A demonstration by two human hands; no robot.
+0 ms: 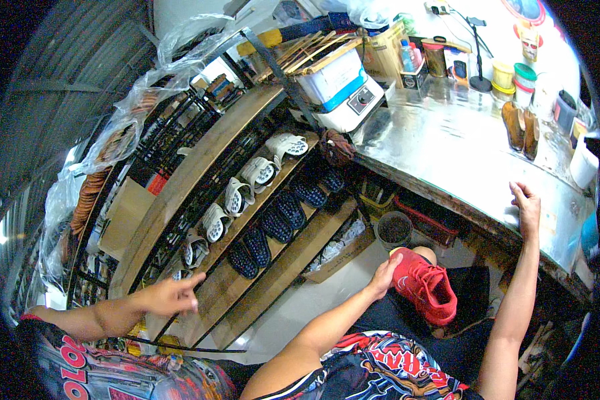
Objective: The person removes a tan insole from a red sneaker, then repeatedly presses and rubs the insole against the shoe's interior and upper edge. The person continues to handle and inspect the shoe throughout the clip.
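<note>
In my left hand (383, 276) is a red sneaker (425, 285) with red laces, its opening facing up. My fingers close on the toe end, and the shoe is over my dark-clothed lap. My right hand (527, 204) is raised near the front edge of the metal-topped table (440, 150). Its fingers are loosely bent and apart, with nothing visible in them. Beyond it on the table stands a pair of brown shoe-shaped forms (520, 130).
A co-worker's hand (170, 295) points from the left toward shelves with white slippers (239, 196) and dark slippers (275, 223). A white appliance with a dial (361, 100) adjoins the table. Paint-like tubs (525, 78) and a white bottle (584, 165) stand on it. Below is a grey bucket (394, 229).
</note>
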